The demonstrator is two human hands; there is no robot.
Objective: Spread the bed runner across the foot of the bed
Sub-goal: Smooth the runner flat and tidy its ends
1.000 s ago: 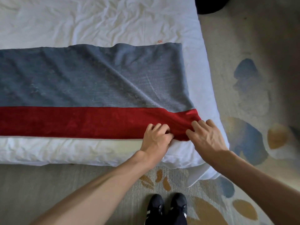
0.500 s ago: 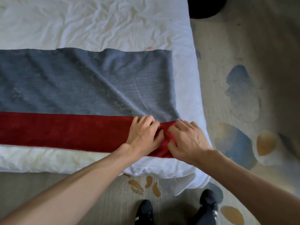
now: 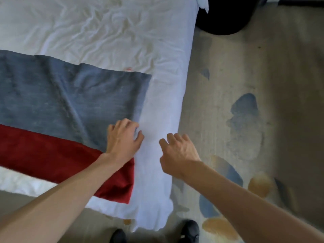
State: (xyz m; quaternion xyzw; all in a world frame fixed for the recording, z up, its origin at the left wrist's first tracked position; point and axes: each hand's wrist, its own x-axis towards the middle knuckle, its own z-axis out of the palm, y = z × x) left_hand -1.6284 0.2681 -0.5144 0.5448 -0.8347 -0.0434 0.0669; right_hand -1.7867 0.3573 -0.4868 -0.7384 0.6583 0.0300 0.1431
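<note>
Counted: one bed runner (image 3: 70,102) of two bands — grey-blue and red — on one bed (image 3: 105,32), one small red mark (image 3: 128,68), two bare hands, left hand (image 3: 123,139) and right hand (image 3: 178,153), two black shoes (image 3: 191,228), one patterned carpet (image 3: 245,67), one dark round object (image 3: 224,18), possibly a bin.

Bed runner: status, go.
Left hand on bed runner end, grip unclear. Right hand off it, over white sheet, holding nothing. Runner flat, diagonal crease, stops short of the sheet's side edge.
</note>
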